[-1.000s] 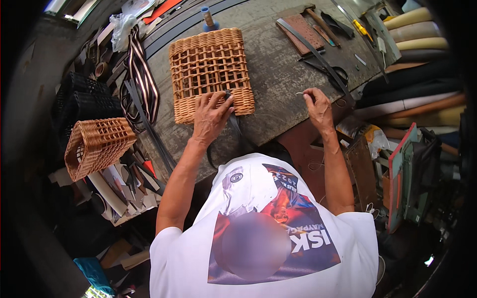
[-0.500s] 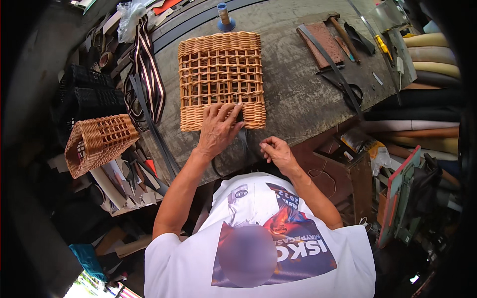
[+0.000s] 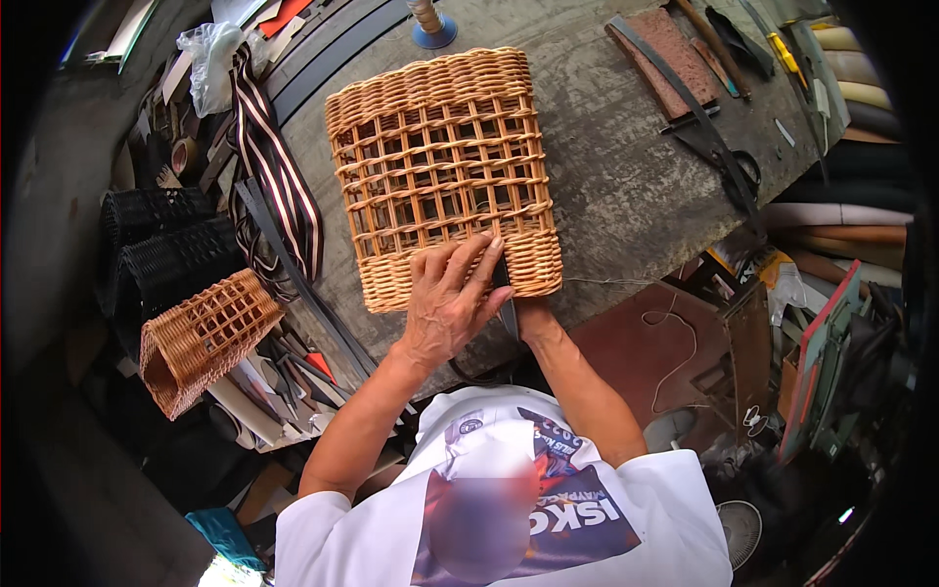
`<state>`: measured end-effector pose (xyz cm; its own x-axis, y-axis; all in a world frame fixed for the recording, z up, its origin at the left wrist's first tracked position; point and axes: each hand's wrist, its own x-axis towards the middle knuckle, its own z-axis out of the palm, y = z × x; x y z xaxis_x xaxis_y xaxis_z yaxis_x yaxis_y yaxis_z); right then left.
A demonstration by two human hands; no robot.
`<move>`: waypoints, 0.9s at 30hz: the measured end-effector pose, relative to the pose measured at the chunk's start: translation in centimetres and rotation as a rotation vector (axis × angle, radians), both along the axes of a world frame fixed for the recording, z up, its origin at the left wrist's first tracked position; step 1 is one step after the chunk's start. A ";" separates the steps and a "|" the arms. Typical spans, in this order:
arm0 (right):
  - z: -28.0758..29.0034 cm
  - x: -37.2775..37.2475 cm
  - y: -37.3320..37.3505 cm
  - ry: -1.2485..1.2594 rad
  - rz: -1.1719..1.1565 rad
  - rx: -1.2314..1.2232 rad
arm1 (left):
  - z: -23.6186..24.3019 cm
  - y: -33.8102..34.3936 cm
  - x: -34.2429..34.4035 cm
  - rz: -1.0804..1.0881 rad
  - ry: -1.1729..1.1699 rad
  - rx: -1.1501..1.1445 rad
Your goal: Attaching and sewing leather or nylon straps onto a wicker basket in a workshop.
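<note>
A woven wicker basket (image 3: 442,186) with an open lattice middle lies on the worktable in front of me. My left hand (image 3: 452,292) rests on its near edge, fingers together and pressing a black strap (image 3: 506,298) against the weave, with the thumb at the strap's side. The strap hangs over the edge toward me. My right hand (image 3: 534,315) reaches in at the near edge beside the strap. Its fingers are hidden beneath or inside the basket. A thin pale thread (image 3: 597,282) runs off to the right of the basket.
A thread spool (image 3: 432,27) stands behind the basket. Scissors (image 3: 729,161), a reddish block (image 3: 665,64) and a hammer (image 3: 714,44) lie at right. Striped straps (image 3: 284,186) and a smaller wicker basket (image 3: 210,338) are at left. The table (image 3: 626,215) ends near my body.
My right hand has moved in from the right and its fingers have gone out of sight at the basket's near edge. My left hand stays on the strap. The view has shifted closer.
</note>
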<state>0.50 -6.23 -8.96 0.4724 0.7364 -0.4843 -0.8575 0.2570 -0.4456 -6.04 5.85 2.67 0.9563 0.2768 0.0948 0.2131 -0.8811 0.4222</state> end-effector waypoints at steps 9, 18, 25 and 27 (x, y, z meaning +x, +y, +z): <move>-0.3 1.0 -0.5 -0.241 0.026 0.017 | 0.2 0.4 -0.2 0.019 0.011 -0.103; 0.1 1.1 -1.2 -0.280 0.060 0.023 | 0.4 0.6 0.1 0.027 0.005 -0.138; -0.3 1.8 -0.4 -0.312 0.058 0.026 | 0.3 0.5 0.1 0.033 0.015 -0.134; -0.3 1.7 -0.4 -0.322 0.058 0.027 | 0.2 0.5 0.1 0.034 0.015 -0.140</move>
<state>2.18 -6.65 -9.23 0.5551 0.7770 -0.2969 -0.6869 0.2269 -0.6904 -5.98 6.36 2.85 0.9470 0.3189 0.0387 0.2494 -0.8059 0.5370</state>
